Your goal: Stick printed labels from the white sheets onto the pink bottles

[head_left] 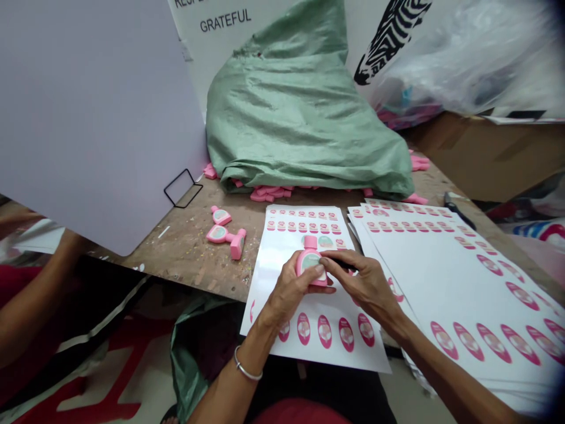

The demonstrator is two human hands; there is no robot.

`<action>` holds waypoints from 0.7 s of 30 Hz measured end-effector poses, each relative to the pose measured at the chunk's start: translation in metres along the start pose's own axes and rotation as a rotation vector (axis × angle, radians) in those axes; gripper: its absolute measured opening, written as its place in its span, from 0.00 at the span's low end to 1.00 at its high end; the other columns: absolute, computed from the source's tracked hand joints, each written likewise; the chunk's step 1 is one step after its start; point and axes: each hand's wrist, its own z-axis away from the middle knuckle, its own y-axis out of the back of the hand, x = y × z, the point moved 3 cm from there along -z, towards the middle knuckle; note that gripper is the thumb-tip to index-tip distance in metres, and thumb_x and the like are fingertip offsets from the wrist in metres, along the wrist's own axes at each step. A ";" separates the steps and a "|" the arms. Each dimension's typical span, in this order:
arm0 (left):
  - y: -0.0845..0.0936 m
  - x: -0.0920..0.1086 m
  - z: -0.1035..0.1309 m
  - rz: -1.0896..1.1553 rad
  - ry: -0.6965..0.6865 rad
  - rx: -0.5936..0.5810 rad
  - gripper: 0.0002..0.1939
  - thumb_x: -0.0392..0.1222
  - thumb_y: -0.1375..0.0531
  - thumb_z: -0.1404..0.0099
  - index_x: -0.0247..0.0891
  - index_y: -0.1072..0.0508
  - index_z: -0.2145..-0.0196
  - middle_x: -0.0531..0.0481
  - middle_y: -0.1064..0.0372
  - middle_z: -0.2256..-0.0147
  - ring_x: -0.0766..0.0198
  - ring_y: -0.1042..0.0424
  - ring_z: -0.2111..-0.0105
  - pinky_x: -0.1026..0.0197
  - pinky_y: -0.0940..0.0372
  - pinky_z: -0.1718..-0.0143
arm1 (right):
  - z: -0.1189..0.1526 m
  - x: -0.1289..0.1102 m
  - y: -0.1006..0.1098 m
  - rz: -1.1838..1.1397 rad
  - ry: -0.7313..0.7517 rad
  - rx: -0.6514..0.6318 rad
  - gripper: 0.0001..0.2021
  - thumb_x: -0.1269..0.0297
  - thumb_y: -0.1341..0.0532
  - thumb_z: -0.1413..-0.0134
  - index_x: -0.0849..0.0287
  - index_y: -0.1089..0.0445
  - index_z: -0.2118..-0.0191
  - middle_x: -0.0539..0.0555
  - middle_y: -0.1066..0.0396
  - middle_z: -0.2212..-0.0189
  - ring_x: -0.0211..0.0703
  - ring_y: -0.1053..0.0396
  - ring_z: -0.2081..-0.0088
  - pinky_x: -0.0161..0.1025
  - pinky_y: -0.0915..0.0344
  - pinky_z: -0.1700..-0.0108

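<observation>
My left hand (289,285) is closed around a small pink plastic bottle (310,242), held upright over a sheet of stickers (269,294). A pale green label with a pink rim covers the bottle's front. The left thumb presses on the lower part of this label. My right hand (359,282) has its fingertips at the label's right edge. A slim dark tool (346,264) is tucked in that hand; its kind is hidden by the fingers. Rows of small pink labels and pink ovals are printed on the sheet below.
Several pink bottles (219,234) lie on the wooden table (185,241) at left. A second stack of sticker sheets (432,271) is at right, with dark-handled scissors (459,211) behind. A green sack (300,118) covers more pink pieces. A white panel (97,118) stands left; another person's arm (39,282) shows beyond.
</observation>
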 end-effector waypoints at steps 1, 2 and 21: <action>0.000 0.000 0.001 0.000 0.005 -0.012 0.19 0.44 0.36 0.44 0.33 0.32 0.57 0.47 0.32 0.64 0.63 0.28 0.67 0.55 0.28 0.64 | 0.000 -0.001 0.000 0.048 0.041 -0.004 0.11 0.55 0.41 0.45 0.53 0.25 0.61 0.53 0.25 0.64 0.46 0.29 0.62 0.43 0.34 0.59; -0.001 0.000 0.001 0.004 0.010 -0.019 0.18 0.44 0.36 0.43 0.33 0.32 0.58 0.47 0.32 0.64 0.63 0.29 0.67 0.55 0.28 0.63 | -0.001 -0.002 0.000 0.119 0.088 -0.012 0.12 0.55 0.41 0.44 0.53 0.26 0.61 0.53 0.25 0.64 0.46 0.29 0.63 0.44 0.35 0.59; 0.010 0.002 0.021 0.022 0.155 -0.065 0.24 0.37 0.31 0.52 0.35 0.33 0.57 0.50 0.32 0.69 0.62 0.29 0.67 0.52 0.29 0.61 | -0.021 -0.002 -0.030 -0.041 -0.157 -0.185 0.28 0.51 0.34 0.58 0.54 0.34 0.49 0.55 0.30 0.53 0.48 0.31 0.54 0.43 0.33 0.52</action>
